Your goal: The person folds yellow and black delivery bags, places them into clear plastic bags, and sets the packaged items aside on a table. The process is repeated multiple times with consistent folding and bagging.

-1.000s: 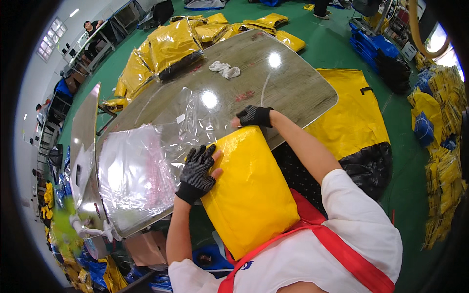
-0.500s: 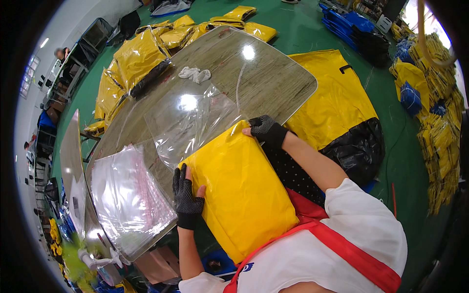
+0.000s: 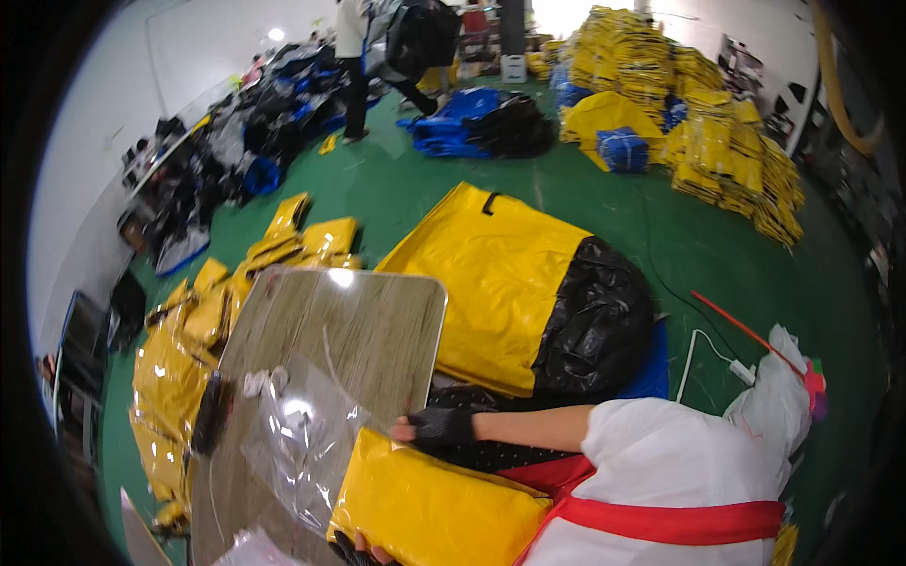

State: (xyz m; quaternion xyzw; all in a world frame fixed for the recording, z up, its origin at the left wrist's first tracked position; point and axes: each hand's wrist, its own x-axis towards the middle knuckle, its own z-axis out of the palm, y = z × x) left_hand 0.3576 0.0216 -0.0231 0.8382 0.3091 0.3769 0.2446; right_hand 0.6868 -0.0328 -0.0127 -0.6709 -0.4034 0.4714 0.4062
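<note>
Two gloved hands work one folded yellow bag (image 3: 434,509) at the near edge of the table (image 3: 349,330). The left hand (image 3: 354,550) shows only fingertips curled under the bag's near left corner, gripping it from below. The right hand (image 3: 440,426) lies on the bag's far edge, fingers together and pointing left, pressing flat rather than closed around anything. The bag itself rests on the near right part of the table, wrapped in a glossy clear sleeve.

One loose clear plastic sleeve (image 3: 302,443) lies just left of the bag, crumpled and empty as far as I can see. Beyond it sits one small pale bundle (image 3: 264,380); I cannot tell what it is.

Right of the table, on the green floor (image 3: 774,274), lies one large yellow-and-black sack (image 3: 510,274), bulging, its contents hidden. Left of the table a row of yellow packed bags (image 3: 179,349) trails away; too many overlap to count.

Farther off, one blue heap (image 3: 453,127) lies mid-floor, and tall stacks of yellow bundles (image 3: 727,132) fill the far right. One person (image 3: 355,57) stands at the far end.
</note>
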